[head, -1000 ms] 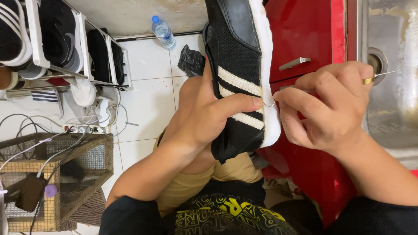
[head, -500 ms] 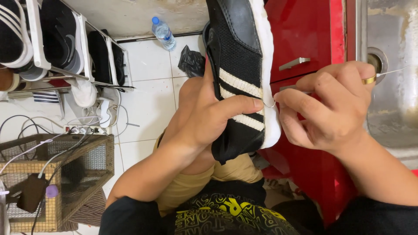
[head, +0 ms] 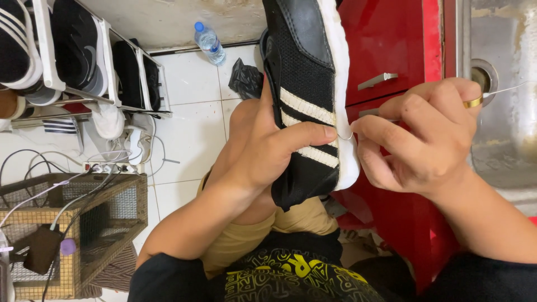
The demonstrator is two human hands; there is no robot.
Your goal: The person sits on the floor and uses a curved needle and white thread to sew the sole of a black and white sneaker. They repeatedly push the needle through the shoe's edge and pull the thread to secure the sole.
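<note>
The left hand [head: 263, 151] is wrapped around a black sneaker [head: 305, 95] with pale stripes and a white sole [head: 338, 84], thumb pressed flat across the stripes and the other fingers hidden behind the shoe. The shoe stands nearly upright above the person's knee, toe pointing away, sole edge turned toward the right hand [head: 425, 134]. That hand sits just beside the sole, its fingers curled inward and thumb and forefinger pinched together on a thin curved needle [head: 347, 136] at the seam where upper meets sole, right at the tip of the left thumb. A gold ring [head: 473, 102] shows on one finger, and a fine thread [head: 506, 88] runs out past the knuckles to the right.

Behind the right hand stands a red cabinet [head: 391, 45] with a metal handle, and a steel sink [head: 503, 50] lies beyond it. Beyond the left hand, on the white tiled floor, are a plastic water bottle [head: 208, 42] and a black bag [head: 246, 78]. Well to the left of the left hand are a white shoe rack [head: 78, 61] holding dark shoes, and a wire cage [head: 72, 223] with cables, nearer the left elbow
</note>
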